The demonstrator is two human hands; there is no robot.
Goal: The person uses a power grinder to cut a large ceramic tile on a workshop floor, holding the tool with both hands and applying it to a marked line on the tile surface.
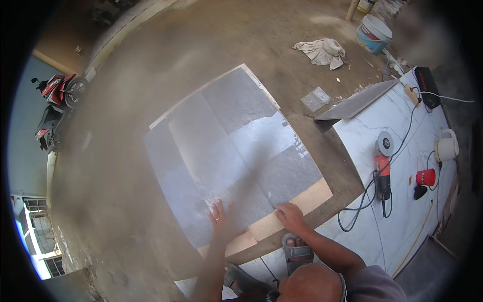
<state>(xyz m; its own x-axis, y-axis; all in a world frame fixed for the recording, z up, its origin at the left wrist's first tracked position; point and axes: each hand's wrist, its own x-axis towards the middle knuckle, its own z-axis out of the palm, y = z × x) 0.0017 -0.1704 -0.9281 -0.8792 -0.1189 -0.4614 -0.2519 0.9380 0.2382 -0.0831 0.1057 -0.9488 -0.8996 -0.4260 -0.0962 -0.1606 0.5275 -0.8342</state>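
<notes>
My left hand [220, 215] rests with fingers spread on a grey tiled slab [221, 131], near its lower edge. My right hand [288, 215] touches the slab's near edge, its fingers slightly bent and apart, where a pale board [307, 196] shows beneath the grey tiles. My sandalled feet [297, 254] are just below the slab. A blurry haze covers part of the view, softening the tile joints and the left side.
White marbled tiles [362, 246] at right carry an angle grinder [382, 171], cords, a red container [425, 177], a white jug [445, 149] and a black bag [426, 90]. A grey sheet [354, 103] leans there. A cloth [322, 53], bucket [373, 35] and parked scooter [55, 110] lie farther off.
</notes>
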